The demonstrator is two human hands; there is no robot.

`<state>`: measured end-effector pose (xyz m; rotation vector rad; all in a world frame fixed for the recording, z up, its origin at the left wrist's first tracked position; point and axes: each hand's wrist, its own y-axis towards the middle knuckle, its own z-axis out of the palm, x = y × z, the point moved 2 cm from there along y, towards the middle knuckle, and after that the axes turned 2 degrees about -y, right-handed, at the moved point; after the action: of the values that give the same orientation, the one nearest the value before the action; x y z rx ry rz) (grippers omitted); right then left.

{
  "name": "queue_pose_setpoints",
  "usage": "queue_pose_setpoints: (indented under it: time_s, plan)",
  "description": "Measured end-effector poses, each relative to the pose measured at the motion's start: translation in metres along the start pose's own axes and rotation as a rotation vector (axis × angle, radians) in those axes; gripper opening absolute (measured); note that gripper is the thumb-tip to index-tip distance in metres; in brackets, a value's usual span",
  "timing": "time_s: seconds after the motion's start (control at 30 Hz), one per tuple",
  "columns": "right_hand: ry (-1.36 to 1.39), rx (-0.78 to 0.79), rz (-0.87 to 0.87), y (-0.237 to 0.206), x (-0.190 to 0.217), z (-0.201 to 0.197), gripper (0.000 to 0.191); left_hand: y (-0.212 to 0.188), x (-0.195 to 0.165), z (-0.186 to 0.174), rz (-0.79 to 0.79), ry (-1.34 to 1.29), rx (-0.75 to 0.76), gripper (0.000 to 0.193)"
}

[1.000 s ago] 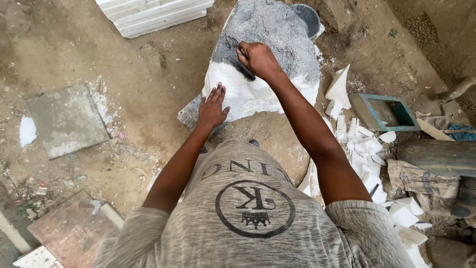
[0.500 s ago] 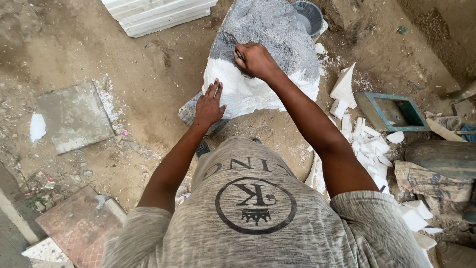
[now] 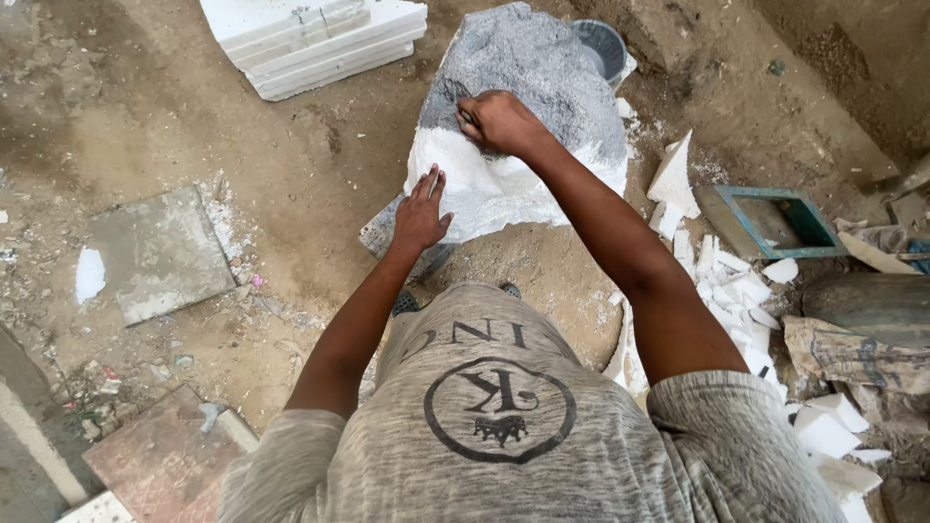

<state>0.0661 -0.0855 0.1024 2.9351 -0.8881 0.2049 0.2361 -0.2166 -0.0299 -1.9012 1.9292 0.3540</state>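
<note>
Near the top centre of the frame, the right hand [image 3: 501,123] closes around a small dark tool [image 3: 469,121] pressed on the stone block [image 3: 523,68]. Lower left, the left hand [image 3: 422,213] rests open-fingered on the block's white part.

The dirt floor [image 3: 291,165] carries everything. A stack of white slabs [image 3: 315,39] lies at its far edge, with a grey-and-white stone block [image 3: 523,126] beside it and a grey bucket [image 3: 603,44] just behind the block. A flat grey slab [image 3: 160,254] lies to the left. White broken pieces [image 3: 736,291] and a teal frame [image 3: 770,221] lie to the right, and a reddish tile [image 3: 160,455] at the near left corner.
</note>
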Motion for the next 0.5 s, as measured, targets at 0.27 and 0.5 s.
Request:
queue_pose_setpoints:
  time_s: [0.27, 0.5]
  plan:
    - [0.079, -0.052, 0.013, 0.002, -0.003, -0.011, 0.020, 0.011, 0.015, -0.007, 0.032, -0.036, 0.029, 0.084]
    - [0.033, -0.275, -0.144, -0.016, 0.014, -0.015, 0.016, 0.006, 0.029, 0.000, 0.093, -0.071, 0.040, 0.087]
